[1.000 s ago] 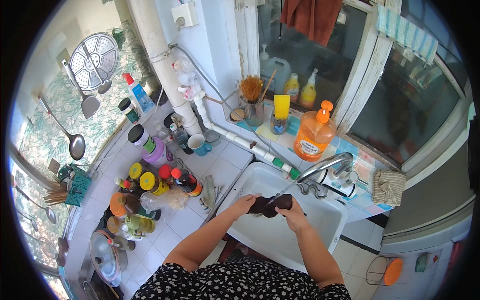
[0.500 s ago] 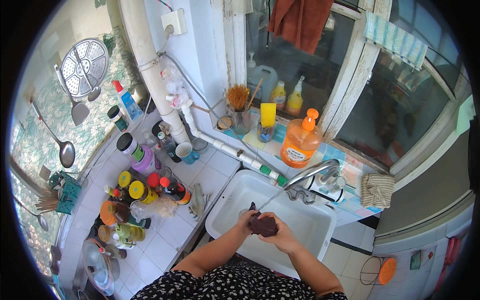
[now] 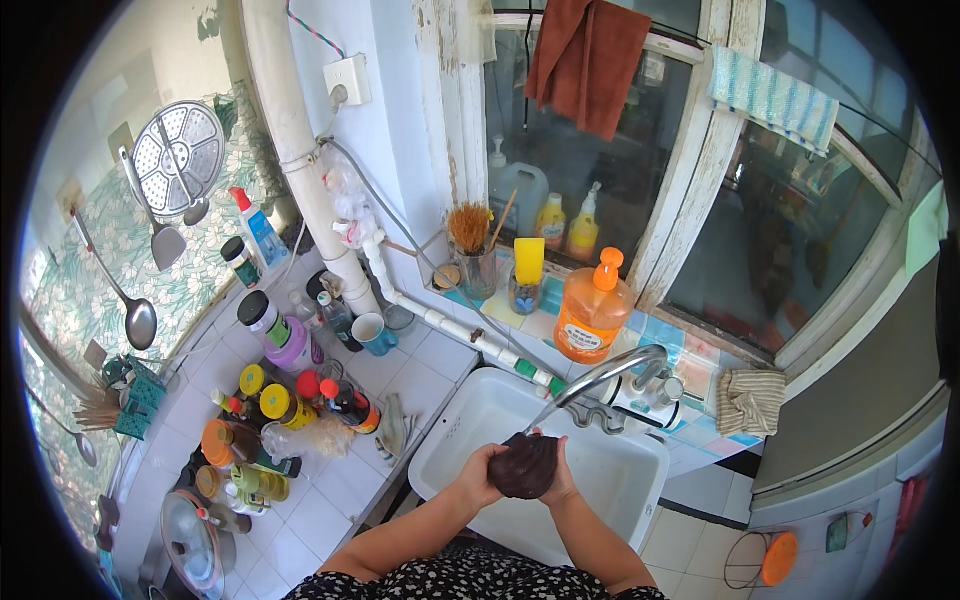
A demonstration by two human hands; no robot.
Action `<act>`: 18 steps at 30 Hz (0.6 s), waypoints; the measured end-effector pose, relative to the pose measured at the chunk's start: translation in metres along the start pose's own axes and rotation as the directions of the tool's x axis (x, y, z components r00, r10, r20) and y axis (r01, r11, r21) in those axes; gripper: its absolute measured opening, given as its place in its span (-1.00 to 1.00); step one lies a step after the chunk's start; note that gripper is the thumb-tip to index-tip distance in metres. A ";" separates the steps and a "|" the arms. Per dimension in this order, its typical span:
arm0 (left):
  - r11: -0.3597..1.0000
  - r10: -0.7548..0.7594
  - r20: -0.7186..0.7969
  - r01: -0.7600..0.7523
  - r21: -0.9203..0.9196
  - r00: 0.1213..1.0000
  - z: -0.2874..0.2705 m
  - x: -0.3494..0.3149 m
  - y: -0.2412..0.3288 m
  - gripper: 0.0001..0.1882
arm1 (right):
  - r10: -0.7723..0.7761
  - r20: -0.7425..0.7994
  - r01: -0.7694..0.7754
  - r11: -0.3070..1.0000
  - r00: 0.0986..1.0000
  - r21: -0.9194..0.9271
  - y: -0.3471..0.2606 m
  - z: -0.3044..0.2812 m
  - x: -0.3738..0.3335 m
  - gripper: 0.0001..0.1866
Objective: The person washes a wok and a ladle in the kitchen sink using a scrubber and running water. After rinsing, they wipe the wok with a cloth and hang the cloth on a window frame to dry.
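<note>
Over the white sink (image 3: 635, 480), my left hand (image 3: 481, 474) and my right hand (image 3: 562, 478) hold a dark purplish-brown rounded thing (image 3: 524, 468) from both sides. Its surface shows folds or ridges; its exact kind cannot be made out. My fingers curve around its sides and partly hide behind it. The curved metal tap (image 3: 612, 370) reaches over from the back right, and a thin stream of water falls from its end onto the far side of the dark thing.
An orange pump bottle (image 3: 592, 315) stands on the tiled ledge behind the sink, near a yellow sponge (image 3: 529, 260). Bottles and jars, including a dark sauce bottle (image 3: 350, 405), crowd the left counter beside a grey cloth (image 3: 395, 428). A striped cloth (image 3: 750, 402) lies at the ledge's right end.
The dark thing has turned and now shows a broader, rounder side. My hands have shifted to opposite sides of it, and it has come under the tap's stream. The view has shifted slightly.
</note>
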State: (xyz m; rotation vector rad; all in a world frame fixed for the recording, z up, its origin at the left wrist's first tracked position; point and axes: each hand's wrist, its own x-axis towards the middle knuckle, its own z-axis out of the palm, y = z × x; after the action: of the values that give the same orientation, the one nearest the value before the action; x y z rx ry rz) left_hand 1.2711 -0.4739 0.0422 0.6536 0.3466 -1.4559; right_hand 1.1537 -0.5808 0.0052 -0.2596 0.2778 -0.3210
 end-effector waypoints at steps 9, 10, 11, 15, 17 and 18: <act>0.366 0.238 0.039 -0.126 0.922 0.971 0.011 -0.029 0.011 -0.08 | -0.059 -0.263 -0.076 0.877 0.963 -0.475 -0.028 0.017 0.020 -0.71; 0.078 0.235 0.120 -0.142 0.987 0.964 0.019 -0.035 0.009 0.01 | -0.024 -0.291 -0.122 0.873 0.956 -0.472 -0.030 0.027 0.018 -0.72; -0.217 0.209 0.200 -0.154 0.964 0.957 0.027 -0.039 0.008 0.11 | 0.012 -0.319 -0.168 0.868 0.948 -0.467 -0.031 0.031 0.016 -0.74; -0.480 0.151 0.253 -0.153 0.864 0.955 0.031 -0.033 0.002 0.17 | 0.253 -0.243 -0.314 0.914 0.936 -0.258 -0.028 0.021 0.016 -0.69; -0.347 0.159 0.260 -0.192 0.918 0.952 0.021 -0.023 0.003 0.06 | 0.089 -0.271 -0.177 0.930 0.958 -0.321 -0.027 0.020 0.013 -0.65; -0.247 0.182 0.298 -0.249 0.936 0.937 0.000 -0.011 0.005 -0.01 | 0.008 -0.279 -0.111 0.929 0.960 -0.353 -0.025 0.020 0.012 -0.63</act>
State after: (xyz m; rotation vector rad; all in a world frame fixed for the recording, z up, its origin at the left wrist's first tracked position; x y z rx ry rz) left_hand 1.2747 -0.4650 0.0497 1.8965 -1.2438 -1.0638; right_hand 1.1643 -0.6035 0.0285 -0.5762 0.6209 -0.2416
